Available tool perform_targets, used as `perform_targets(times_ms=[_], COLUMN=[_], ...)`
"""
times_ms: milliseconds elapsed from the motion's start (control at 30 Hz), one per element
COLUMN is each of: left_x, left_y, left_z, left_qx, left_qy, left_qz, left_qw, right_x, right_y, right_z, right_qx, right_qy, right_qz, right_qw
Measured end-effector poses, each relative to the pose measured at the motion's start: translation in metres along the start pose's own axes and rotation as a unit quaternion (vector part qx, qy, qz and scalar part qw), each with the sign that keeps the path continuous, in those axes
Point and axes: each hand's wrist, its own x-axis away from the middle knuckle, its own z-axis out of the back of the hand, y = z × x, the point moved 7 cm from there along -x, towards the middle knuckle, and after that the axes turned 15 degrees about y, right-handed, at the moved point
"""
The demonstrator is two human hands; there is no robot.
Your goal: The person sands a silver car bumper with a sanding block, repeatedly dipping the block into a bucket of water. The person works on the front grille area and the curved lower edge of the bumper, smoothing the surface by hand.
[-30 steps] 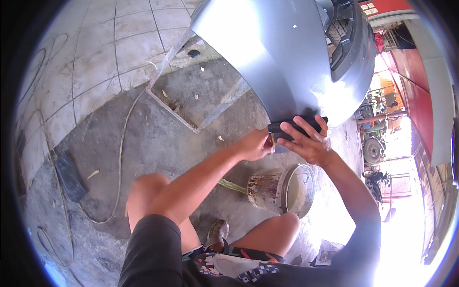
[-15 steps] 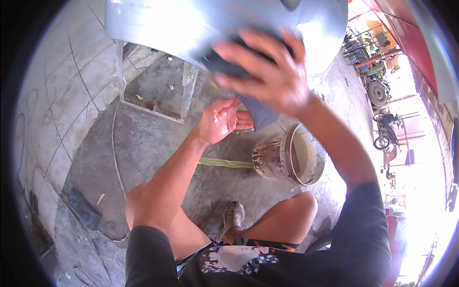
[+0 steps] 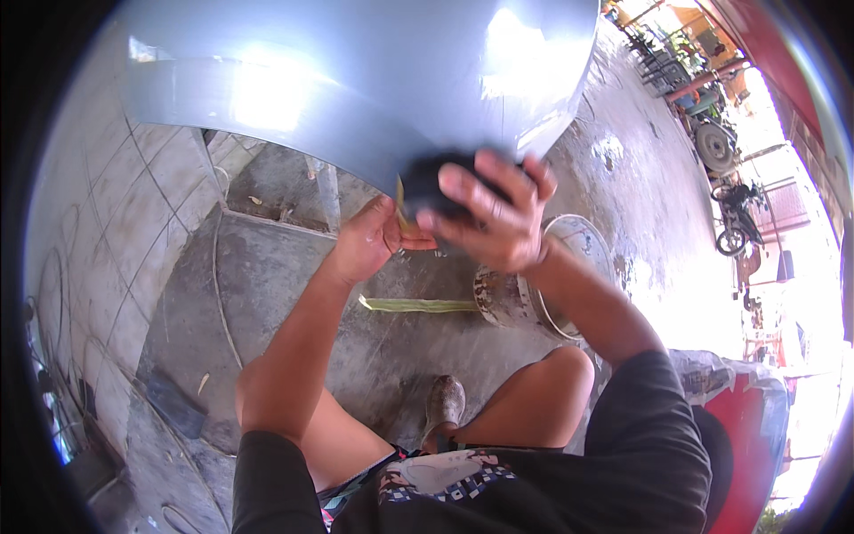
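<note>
A large glossy grey curved panel [image 3: 356,107], which looks like a vehicle body part, fills the top of the view. My right hand [image 3: 498,209] is closed over a black pad [image 3: 431,182], shaped like a sanding block, with a yellowish strip along its left side. Motion blurs the pad, which lies against the panel's lower edge. Just left of it, my left hand [image 3: 369,236] grips that edge, thumb uppermost and fingers pointing right beneath. The pad and the panel partly hide its fingertips.
Behind my right forearm stands a stained bucket [image 3: 507,298]. A green strip [image 3: 418,305] lies on the concrete floor beside it. A metal frame [image 3: 276,221] sits below the panel. A cable [image 3: 220,285] runs along the left, and a motorcycle [image 3: 732,218] stands far right.
The panel takes up more of the view and reaches lower left. My right hand and the pad have moved down; my left hand has shifted left and turned from palm up to the panel's edge.
</note>
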Motion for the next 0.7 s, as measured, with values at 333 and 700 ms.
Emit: perform_targets(times_ms=[333,700], left_x=[0.003,-0.004], left_y=[0.005,0.005], left_z=[0.000,0.019], left_qx=[-0.044,-0.045], left_qy=[-0.006,-0.055], left_qz=[-0.041,-0.049], left_qw=[0.998,0.996], right_x=[-0.028,0.007], right_y=[0.013,0.003], right_z=[0.006,0.022], right_qx=[0.040,0.023], right_qy=[0.003,-0.024], right_qz=[-0.065,-0.016], right_qw=[0.997,0.999])
